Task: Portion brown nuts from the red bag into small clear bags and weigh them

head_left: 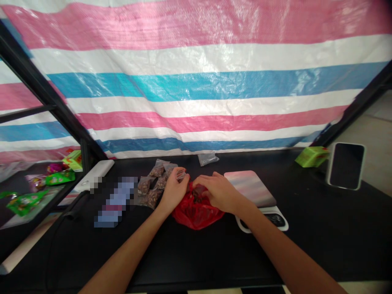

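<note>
Pinching clr bag (181,175) w/ L hand (174,188) nr filled pkts (152,197); holding R hand (219,191) at red bag (196,215) mouth, can't tell if gripping.

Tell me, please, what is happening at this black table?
A person is working with both hands. The left hand holds a small clear bag, while the right hand is at the open mouth of a red bag. Filled packets lie to the left, and a scale to the right.
</note>
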`<state>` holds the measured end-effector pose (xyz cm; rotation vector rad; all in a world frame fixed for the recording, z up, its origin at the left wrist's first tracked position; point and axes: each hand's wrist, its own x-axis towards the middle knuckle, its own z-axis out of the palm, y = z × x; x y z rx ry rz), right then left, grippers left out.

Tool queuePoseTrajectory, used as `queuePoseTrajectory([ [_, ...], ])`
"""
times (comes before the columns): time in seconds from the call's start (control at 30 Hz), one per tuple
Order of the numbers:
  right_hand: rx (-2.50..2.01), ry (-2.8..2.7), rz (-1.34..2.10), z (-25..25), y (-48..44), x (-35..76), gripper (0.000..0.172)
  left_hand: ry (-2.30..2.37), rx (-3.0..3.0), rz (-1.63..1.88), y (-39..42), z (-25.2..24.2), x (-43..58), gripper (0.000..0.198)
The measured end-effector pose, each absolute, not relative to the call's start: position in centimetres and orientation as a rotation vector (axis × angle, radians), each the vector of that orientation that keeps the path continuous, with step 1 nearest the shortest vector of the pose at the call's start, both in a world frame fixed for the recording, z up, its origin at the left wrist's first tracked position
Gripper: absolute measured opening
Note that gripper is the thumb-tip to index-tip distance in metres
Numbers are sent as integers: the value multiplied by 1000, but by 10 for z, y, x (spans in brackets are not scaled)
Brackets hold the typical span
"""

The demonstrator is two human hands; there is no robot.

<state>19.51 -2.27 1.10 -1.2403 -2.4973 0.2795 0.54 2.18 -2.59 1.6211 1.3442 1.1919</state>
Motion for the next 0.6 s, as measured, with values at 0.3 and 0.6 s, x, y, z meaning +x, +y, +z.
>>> queuePoseTrajectory([
  [0.3, -1204, -2498, 190, 15, -28, 193, 40, 1756, 2037, 1014, -3, -15, 9, 22],
  [0.6, -1267, -2359, 353, 11, -28, 188, 29, 1581, 1824, 1280, 7, -24, 8, 24],
])
